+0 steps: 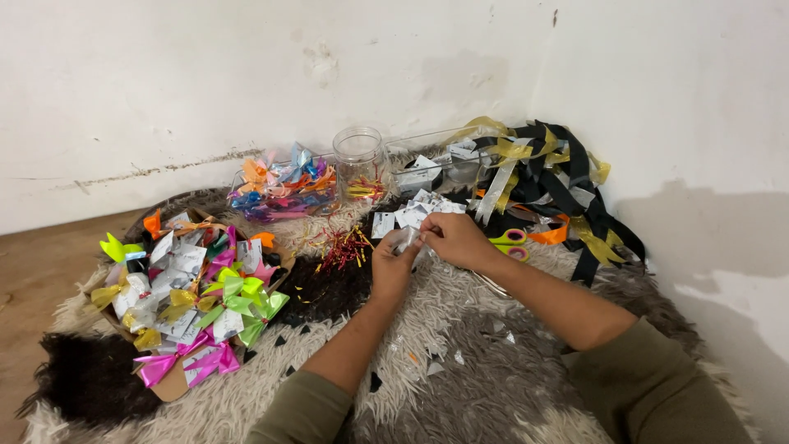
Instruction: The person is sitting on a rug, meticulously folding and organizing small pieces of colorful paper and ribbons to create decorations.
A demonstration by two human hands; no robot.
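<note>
Both hands, left hand (391, 267) and right hand (454, 239), pinch one small shiny silver ribbon piece (407, 240) tight between them (probably folding it), with thin red-and-gold wire ties (346, 247) just left of the grip.

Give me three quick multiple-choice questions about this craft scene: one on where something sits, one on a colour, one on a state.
1. Where is the pile of finished bows?
A. On the person's left
B. On the person's right
C. Inside the jar

2. What colours are the ribbons heaped by the wall?
A. Pink and green
B. Black and gold
C. Blue and white

3. How is the clear jar?
A. Lidded
B. Tipped over
C. Upright, open

Answers: 1 A, it lies beyond the left hand. 2 B, dark and golden strips show. 3 C, its mouth faces up uncovered.
</note>
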